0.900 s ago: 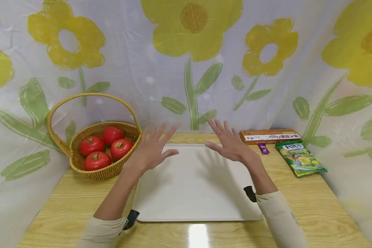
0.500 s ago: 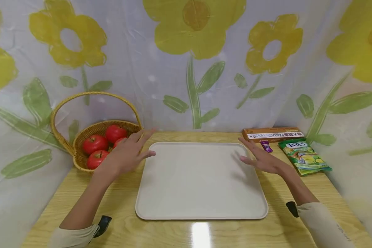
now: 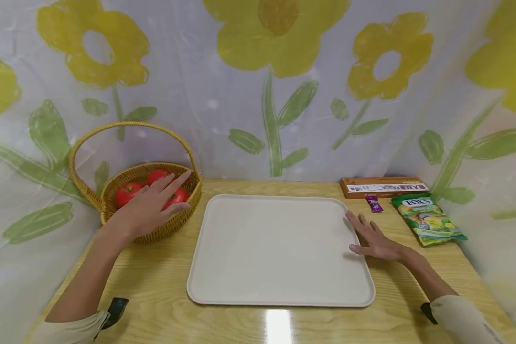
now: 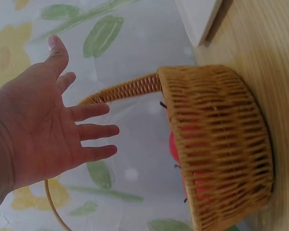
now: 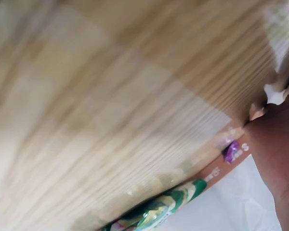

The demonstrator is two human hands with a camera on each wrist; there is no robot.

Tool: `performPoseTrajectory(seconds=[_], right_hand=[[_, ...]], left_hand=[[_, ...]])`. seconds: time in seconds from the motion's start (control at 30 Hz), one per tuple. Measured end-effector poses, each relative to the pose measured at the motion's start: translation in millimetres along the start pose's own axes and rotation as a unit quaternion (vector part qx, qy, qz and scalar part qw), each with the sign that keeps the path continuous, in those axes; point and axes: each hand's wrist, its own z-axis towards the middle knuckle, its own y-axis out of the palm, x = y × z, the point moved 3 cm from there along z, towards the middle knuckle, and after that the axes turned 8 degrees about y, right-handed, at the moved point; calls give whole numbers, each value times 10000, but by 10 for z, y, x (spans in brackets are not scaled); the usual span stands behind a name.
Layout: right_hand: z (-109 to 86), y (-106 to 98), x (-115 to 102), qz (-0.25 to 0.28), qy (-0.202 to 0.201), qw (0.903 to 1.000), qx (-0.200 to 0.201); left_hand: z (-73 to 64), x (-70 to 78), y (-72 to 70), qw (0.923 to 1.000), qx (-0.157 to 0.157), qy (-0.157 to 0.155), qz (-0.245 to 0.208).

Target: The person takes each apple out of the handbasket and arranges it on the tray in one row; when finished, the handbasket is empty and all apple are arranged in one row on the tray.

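The left hand (image 3: pixel 148 210) hovers near the apples (image 3: pixel 128 193), right hand (image 3: pixel 376 242) by the tray (image 3: pixel 279 248), both spread: seemingly reaching; gripping needs curling.

On my feed I see a wood-grain table (image 3: pixel 223 324) carrying a wicker basket (image 3: pixel 172 227) at left, a pale tray (image 3: pixel 279 253) centrally and, at right, a brown box (image 3: pixel 384 188), a purple sachet (image 3: pixel 374 203) and a green bag (image 3: pixel 430 220).
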Motion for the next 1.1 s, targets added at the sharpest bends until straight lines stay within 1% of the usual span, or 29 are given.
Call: performPoseTrajectory(seconds=[0.1, 0.2, 0.27, 0.37, 0.43, 0.5, 0.63, 0.7, 0.8, 0.9, 0.97, 1.1], right_hand=[[7, 25, 30, -208, -85, 9997, 88], [23, 33, 38, -398, -187, 9990, 56], [21, 26, 40, -397, -258, 9988, -91], [-2, -9, 47, -263, -432, 9979, -412], [-20, -43, 60, -125, -543, 9963, -648], [-36, -81, 75, -22, -672, 9944, -812], [-60, -127, 102, 112, -889, 9914, -959], [-76, -136, 106, 187, -956, 9903, -993], [-85, -128, 103, 188, -1019, 9892, -1032], [-78, -122, 100, 149, -1053, 9891, -1018], [-67, -124, 102, 128, -1046, 9896, -984], [-51, -129, 132, 149, -957, 9906, -966]], left_hand=[[-20, -72, -36, 9999, -84, -28, -125], [-34, -177, -81, 9996, -174, -51, -195], [-35, -253, -111, 9996, -208, -31, -188], [-11, -345, -172, 9995, -254, 8, -180], [23, -397, -219, 9994, -288, 62, -205], [74, -447, -264, 9988, -338, 95, -331], [200, -548, -300, 9964, -580, 252, -571], [247, -587, -271, 9943, -817, 341, -588], [274, -632, -191, 9887, -1284, 414, -651], [291, -685, -104, 9834, -1576, 532, -721], [310, -725, -58, 9825, -1632, 614, -654], [357, -765, -4, 9823, -1645, 681, -583]])
